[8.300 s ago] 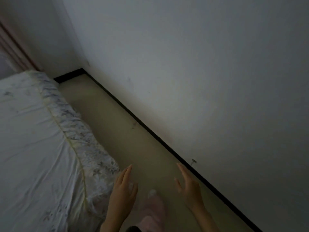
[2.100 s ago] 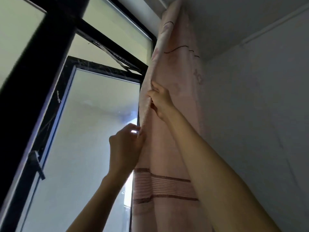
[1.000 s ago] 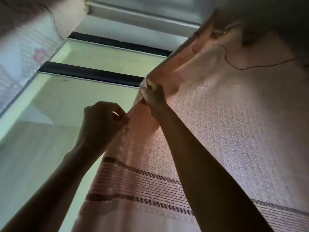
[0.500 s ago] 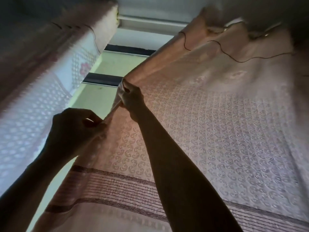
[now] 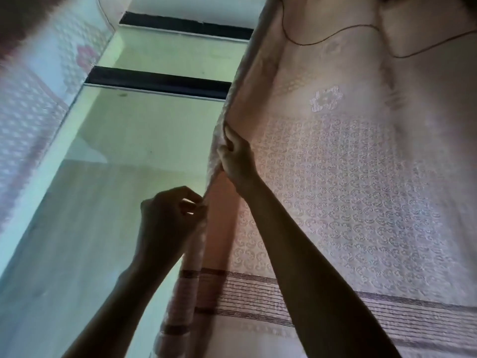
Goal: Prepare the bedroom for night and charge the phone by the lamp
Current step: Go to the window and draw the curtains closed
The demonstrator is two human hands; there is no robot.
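Nearest the camera, two bare forearms rise from the bottom of the view, both dark against the light. The left hand (image 5: 170, 218) sits lower, its fingers curled with thumb and fingertips pinching the leading edge of the pink curtain (image 5: 335, 192) where that edge folds back on itself. The right hand (image 5: 236, 157) is higher up the same edge, its fingers curled round a bunched fold of the cloth; its forearm crosses the lower right of the panel and hides part of the fabric there.

The curtain fills the right half of the view — a pale pink weave with a small repeating scroll pattern, a white flower motif (image 5: 326, 99) higher up, and a band of thin dark stripes (image 5: 247, 293) running across lower down. Its hem is turned over along the left side, so a narrow strip of the reverse face hangs below the left hand. Near the top a thin dark thread (image 5: 333, 38) loops loosely across the cloth.

Beyond the hands, between the two panels, the window glass (image 5: 144, 151) shows pale green and bright, crossed by two dark frame bars (image 5: 157, 83). At the far left a second curtain panel (image 5: 33, 99) hangs blurred, pale with a pink flower on it — a gap of bare glass lies between it and the held edge
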